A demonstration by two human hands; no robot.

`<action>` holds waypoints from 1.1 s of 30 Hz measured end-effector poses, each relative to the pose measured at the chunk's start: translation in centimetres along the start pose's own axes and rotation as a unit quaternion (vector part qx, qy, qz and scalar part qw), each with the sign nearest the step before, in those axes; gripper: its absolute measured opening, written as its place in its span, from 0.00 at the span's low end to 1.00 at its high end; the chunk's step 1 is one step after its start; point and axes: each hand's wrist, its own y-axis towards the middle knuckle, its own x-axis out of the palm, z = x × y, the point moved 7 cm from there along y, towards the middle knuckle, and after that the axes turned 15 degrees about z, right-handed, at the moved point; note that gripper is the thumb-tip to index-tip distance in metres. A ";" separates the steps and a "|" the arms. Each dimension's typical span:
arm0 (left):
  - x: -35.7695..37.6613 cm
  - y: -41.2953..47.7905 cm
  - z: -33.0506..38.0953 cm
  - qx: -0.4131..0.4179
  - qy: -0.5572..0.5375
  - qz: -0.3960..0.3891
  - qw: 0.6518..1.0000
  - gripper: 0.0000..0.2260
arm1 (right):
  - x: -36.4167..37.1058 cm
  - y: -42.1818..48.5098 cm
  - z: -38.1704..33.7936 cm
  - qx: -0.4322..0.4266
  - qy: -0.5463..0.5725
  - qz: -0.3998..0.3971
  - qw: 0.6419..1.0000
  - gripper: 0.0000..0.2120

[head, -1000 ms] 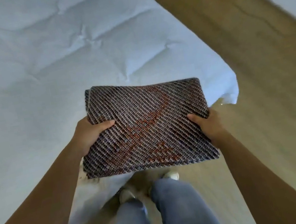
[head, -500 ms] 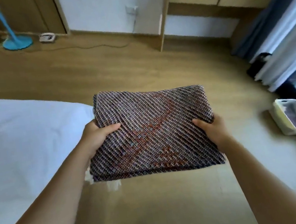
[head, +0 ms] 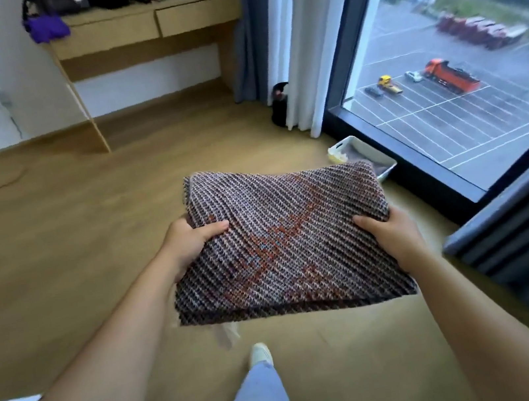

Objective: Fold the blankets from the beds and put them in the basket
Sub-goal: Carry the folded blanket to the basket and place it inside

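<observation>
Wooden floor runs to a desk at the wall and a tall window. A white basket sits by the glass. The folded blanket is held flat above the floor, the left hand and right hand each gripping a side edge, thumbs on top.

left hand: grips left edge of blanket, thumb on top | right hand: grips right edge, thumb on top | arms: stretched forward
</observation>
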 end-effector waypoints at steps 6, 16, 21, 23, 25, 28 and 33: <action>10.4 11.1 8.4 0.013 0.040 -0.090 0.995 0.22 | -0.9 10.2 -0.5 0.056 0.000 0.088 0.995 0.12; 30.2 24.4 17.0 0.034 0.093 -0.207 0.973 0.15 | -4.5 26.1 2.4 0.146 -0.013 0.194 0.970 0.19; 40.7 31.0 21.1 0.063 0.105 -0.218 0.968 0.12 | -6.0 36.4 4.1 0.171 0.014 0.230 0.958 0.16; 44.5 33.3 23.0 0.070 0.109 -0.212 0.969 0.12 | -6.7 40.7 4.4 0.181 0.014 0.233 0.955 0.20; 47.8 35.2 24.6 0.074 0.119 -0.216 0.966 0.12 | -7.3 44.5 4.3 0.188 0.015 0.231 0.954 0.23; 52.5 38.2 27.1 0.078 0.132 -0.226 0.962 0.15 | -8.2 50.1 4.3 0.195 0.024 0.240 0.951 0.21; 60.5 43.9 29.7 0.077 0.146 -0.248 0.955 0.18 | -8.9 58.3 4.9 0.211 0.016 0.261 0.942 0.18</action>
